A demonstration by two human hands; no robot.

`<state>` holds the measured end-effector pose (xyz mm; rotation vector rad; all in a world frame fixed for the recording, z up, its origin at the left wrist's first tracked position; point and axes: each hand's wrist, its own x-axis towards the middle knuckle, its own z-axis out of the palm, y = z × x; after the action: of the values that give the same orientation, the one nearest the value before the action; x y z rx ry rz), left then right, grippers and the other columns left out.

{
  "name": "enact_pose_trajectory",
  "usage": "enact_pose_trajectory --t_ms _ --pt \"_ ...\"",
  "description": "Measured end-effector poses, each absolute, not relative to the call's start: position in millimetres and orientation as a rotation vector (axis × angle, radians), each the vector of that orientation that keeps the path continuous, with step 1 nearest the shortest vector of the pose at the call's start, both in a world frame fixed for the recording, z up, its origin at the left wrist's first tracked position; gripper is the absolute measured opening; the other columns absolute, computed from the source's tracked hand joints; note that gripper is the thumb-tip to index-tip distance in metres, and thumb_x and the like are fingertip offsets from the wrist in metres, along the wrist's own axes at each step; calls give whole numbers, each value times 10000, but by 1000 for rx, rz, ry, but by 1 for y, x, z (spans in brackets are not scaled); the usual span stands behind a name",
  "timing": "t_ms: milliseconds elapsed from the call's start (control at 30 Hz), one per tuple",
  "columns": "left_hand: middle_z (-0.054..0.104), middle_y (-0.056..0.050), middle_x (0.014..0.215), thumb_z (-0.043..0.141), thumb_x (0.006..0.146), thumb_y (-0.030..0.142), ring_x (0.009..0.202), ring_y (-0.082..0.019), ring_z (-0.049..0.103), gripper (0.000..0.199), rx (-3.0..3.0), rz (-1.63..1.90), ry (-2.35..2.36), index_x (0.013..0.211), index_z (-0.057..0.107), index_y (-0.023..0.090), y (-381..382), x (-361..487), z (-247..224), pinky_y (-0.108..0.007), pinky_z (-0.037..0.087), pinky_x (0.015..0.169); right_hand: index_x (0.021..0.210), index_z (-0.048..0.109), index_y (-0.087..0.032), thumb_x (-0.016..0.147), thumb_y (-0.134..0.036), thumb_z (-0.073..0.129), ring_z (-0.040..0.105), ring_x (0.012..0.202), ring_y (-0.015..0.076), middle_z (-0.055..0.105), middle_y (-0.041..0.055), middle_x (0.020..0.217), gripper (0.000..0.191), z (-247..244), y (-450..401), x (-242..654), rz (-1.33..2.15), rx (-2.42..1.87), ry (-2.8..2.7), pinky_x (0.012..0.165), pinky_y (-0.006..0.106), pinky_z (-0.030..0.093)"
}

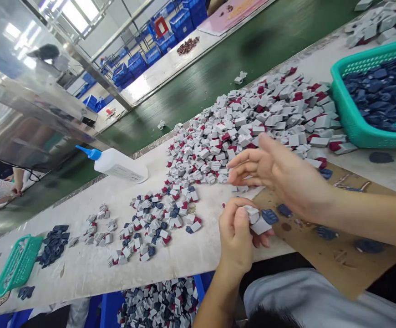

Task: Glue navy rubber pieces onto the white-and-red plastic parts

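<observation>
Low over the table's front edge, my left hand (235, 230) is closed round a small light-grey plastic part (261, 224) with a dark-blue piece (269, 216) at its right end. Just above it, my right hand (283, 175) has its fingers stretched out and holds nothing. Behind the right hand spreads a big heap of grey and dark-red plastic parts (211, 146). Left of my hands lies a smaller pile of grey parts with red and blue pieces (150, 223). Under my right forearm, several loose blue pieces (326, 232) rest on a brown cardboard sheet (344, 269).
A green basket (346, 102) of blue pieces stands at the right. A white bottle with a blue nozzle (121, 166) lies on the table. Beyond runs a green conveyor belt (198, 82). Below the table edge is a blue bin (111, 310); another person's hand (17, 189) shows far left.
</observation>
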<state>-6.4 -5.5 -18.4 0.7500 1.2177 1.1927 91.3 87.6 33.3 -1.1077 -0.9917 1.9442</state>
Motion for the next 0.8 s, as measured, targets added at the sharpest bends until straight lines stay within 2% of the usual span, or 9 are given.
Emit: enact_pose_trajectory --t_ms 67,133,233,400,500,533,600,700,800 --pt "567 16 585 529 856 661 426 -120 484 476 884 1209 1244 871 604 192 -6 -13 -16 -223 366 379 753 662 -198 796 -819 425 659 785 183 707 70 762 666 31 84 76 2015 -1054 -1151 768 283 526" --pt "651 -39 743 462 927 604 638 -168 610 463 1036 1343 1308 868 648 183 -5 -15 -18 -276 507 582 740 662 -191 714 -886 446 660 725 185 712 83 729 728 28 79 62 2129 -1022 -1225 691 279 530" --pt "685 -86 866 328 995 560 894 -213 634 539 1141 1586 1401 812 651 168 -5 -14 -24 -328 498 845 715 655 -189 656 -909 478 634 581 170 678 80 590 744 26 71 46 2204 -1010 -1197 538 247 487" --pt "676 -86 828 281 992 599 842 -211 623 591 1123 1621 1490 775 627 173 -10 -22 -26 -323 477 799 604 586 -182 647 -890 513 580 450 131 632 83 496 713 26 57 29 2152 -978 -1045 416 196 391" --pt "670 -79 850 289 984 613 837 -212 602 590 1124 1554 1552 780 633 179 -24 -46 -18 -315 458 770 712 591 -184 810 -866 206 612 485 160 632 79 520 790 30 60 10 2154 -916 -1314 422 224 415" --pt "646 -57 785 291 984 613 764 -198 584 581 1121 1524 1596 781 627 184 -31 -59 -16 -300 444 707 785 603 -179 884 -777 55 630 520 163 648 77 559 817 32 68 0 2053 -892 -1564 462 238 453" --pt "563 -9 657 309 983 607 610 -174 514 538 1113 1516 1785 803 605 196 -45 -91 -16 -281 385 589 950 619 -165 980 -554 -52 675 682 160 708 79 741 776 36 102 -23 1590 -850 -2124 648 272 534" --pt "596 -24 726 408 976 531 664 -211 558 381 1099 1525 2411 934 593 201 -58 -141 -28 -305 393 625 1139 613 -163 974 -422 458 579 1151 244 646 117 1212 344 42 181 -70 988 -948 -2393 1024 411 438" --pt "669 -123 940 466 960 395 932 -305 613 259 1265 1318 2855 992 607 181 -52 -174 -49 -396 454 779 1238 581 -157 946 -353 572 480 1276 274 539 123 1347 352 38 255 -128 671 -1111 -2534 1073 525 396"
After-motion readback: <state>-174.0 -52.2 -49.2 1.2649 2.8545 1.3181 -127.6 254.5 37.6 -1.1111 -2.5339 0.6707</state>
